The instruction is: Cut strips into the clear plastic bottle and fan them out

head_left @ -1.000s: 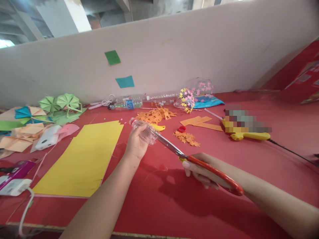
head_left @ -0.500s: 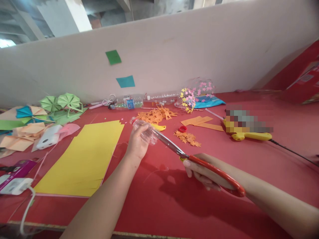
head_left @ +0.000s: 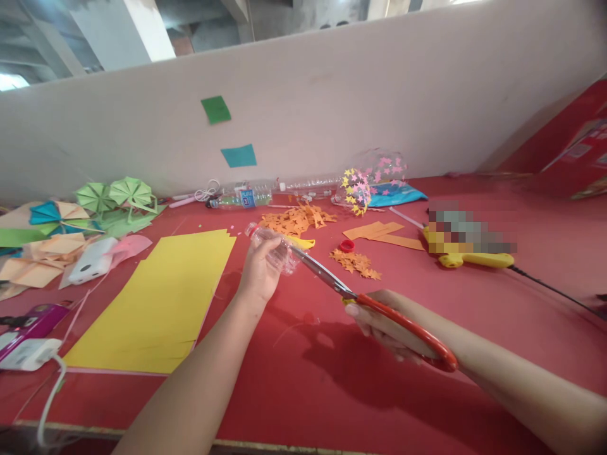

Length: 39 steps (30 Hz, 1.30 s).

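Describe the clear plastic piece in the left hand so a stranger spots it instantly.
On the red table, find the yellow paper. Just right of it in view, the left hand holds the clear plastic piece. Unlike the bottles lying by the wall, it is held up, its neck ringed red.

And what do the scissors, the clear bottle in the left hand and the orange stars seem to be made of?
Scissors: shiny grey blades, likely metal; glossy red handle, probably plastic.
Held bottle: clear, glossy plastic, judging by its see-through wall and highlights.
Orange stars: matte and flat, so probably paper, though thin foam is possible.
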Motion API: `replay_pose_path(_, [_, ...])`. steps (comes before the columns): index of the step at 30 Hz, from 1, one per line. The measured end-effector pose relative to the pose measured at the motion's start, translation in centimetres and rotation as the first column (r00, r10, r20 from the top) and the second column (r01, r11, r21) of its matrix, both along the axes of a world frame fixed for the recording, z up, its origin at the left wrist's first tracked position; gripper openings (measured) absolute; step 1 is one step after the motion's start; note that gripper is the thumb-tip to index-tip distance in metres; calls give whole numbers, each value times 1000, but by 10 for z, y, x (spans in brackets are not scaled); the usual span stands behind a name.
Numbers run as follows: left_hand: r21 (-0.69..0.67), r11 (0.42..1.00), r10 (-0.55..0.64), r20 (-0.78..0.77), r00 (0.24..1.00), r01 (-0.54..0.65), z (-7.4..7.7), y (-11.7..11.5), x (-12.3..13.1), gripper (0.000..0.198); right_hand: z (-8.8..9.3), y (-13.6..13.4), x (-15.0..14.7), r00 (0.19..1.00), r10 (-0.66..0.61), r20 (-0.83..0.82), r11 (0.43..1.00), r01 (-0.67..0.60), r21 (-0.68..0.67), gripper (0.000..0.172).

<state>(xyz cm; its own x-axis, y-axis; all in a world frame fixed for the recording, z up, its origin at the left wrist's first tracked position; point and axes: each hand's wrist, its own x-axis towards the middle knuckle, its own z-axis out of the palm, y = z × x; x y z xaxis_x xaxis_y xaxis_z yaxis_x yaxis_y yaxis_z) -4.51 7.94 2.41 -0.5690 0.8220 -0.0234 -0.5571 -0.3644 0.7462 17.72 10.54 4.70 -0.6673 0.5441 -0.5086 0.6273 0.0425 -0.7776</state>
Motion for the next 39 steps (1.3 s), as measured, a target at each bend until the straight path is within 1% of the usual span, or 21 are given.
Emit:
replay_pose_path(4, [23, 1000, 2, -95, 996, 0, -3, 0, -2, 23, -4, 3, 2, 996, 38, -84, 999, -40, -29, 59])
replay_pose_path(7, [13, 1000, -21, -160, 987, 23, -4, -1, 0, 26, -7, 4, 5, 987, 76, -141, 997, -79, -13, 60])
replay_pose_path(9, [1, 999, -50, -169, 984, 51, -5, -2, 2, 28, -7, 4, 5, 987, 77, -139, 997, -78, 0, 60])
replay_pose_path(11, [-6, 998, -67, -170, 983, 67, -4, -2, 3, 30, -5, 3, 4, 993, 48, -104, 999, -48, 3, 60])
replay_pose_path(14, [-18, 998, -62, -168, 984, 60, -4, -2, 3, 30, -3, 1, 1, 999, 3, -33, 1000, -3, 1, 60])
replay_pose_path(18, [-3, 998, -56, -193, 980, 57, -4, -2, 2, 27, -1, 1, -2, 1000, -5, -5, 1000, 5, 24, 57])
replay_pose_path(20, [-1, 999, -53, -202, 978, 54, -5, -1, 1, 27, -1, 1, -1, 1000, -17, -12, 999, 17, 27, 56])
replay_pose_path(22, [0, 999, -51, -209, 977, 52, -4, -2, 0, 28, -3, 2, 0, 999, -20, -39, 1000, 20, -6, 57])
replay_pose_path(24, [-2, 999, -44, -219, 975, 45, -4, -2, 1, 30, -5, 3, 2, 995, 4, -100, 999, -8, -42, 58])
replay_pose_path(27, [-11, 999, -34, -251, 967, 32, -3, -3, 3, 36, -7, 5, 4, 987, 50, -152, 998, -56, -33, 59])
replay_pose_path(31, [-22, 998, -67, -282, 957, 64, -4, -3, 6, 41, -5, 4, 5, 990, 52, -130, 998, -54, -17, 60])
replay_pose_path(35, [-18, 999, -54, -280, 959, 51, -6, -2, 7, 41, -4, 2, 2, 997, -6, -74, 999, 3, -42, 59])
replay_pose_path(39, [-27, 998, -58, -285, 957, 52, -6, -2, 5, 41, -2, 0, -1, 999, -38, -10, 999, 38, -1, 61])
